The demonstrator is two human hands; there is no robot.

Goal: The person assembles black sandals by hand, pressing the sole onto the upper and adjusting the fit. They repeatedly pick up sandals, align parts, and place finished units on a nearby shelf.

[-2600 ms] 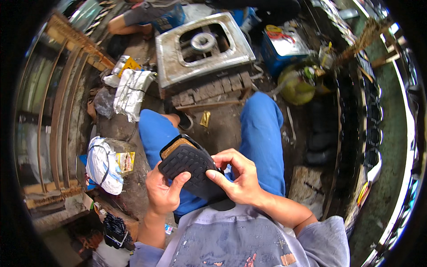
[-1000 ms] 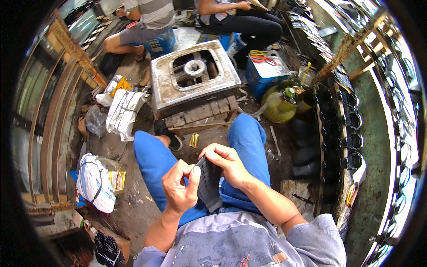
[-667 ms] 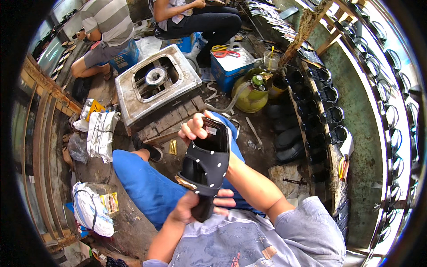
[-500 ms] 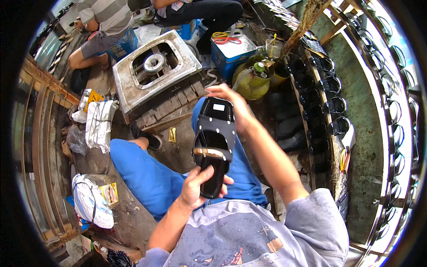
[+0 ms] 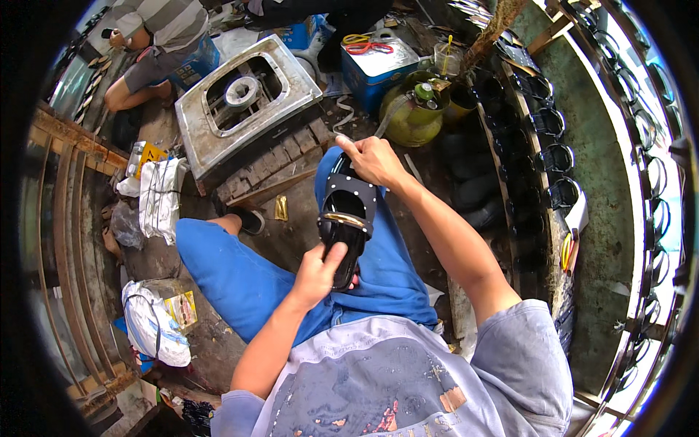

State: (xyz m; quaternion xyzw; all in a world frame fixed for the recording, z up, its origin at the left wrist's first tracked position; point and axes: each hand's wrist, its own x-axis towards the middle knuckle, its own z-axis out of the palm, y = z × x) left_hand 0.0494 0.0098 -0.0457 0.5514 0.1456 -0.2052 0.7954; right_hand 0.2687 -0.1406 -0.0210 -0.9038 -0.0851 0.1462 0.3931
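Grip of the left hand (image 5: 318, 275) wraps the near end of a black sandal (image 5: 362, 197), above blue trousers (image 5: 240, 269); the right hand (image 5: 373, 160) covers its far end, whether clasping I cannot tell. Ahead-left of the grip, a metal stove (image 5: 247, 102); ahead-right, a greenish cylinder (image 5: 411, 122).

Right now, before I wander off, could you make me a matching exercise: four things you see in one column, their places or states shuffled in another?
Things
1. black sandal with a white-dotted strap
2. red and yellow looped tool handles
3. round olive-green metal cylinder
4. small shiny gold packet

Places or states
A. on the floor near a dark shoe
B. left hand gripping one end, right hand at the other
C. topped by a green cap
D. on a blue box

Pairs: 1-B, 2-D, 3-C, 4-A
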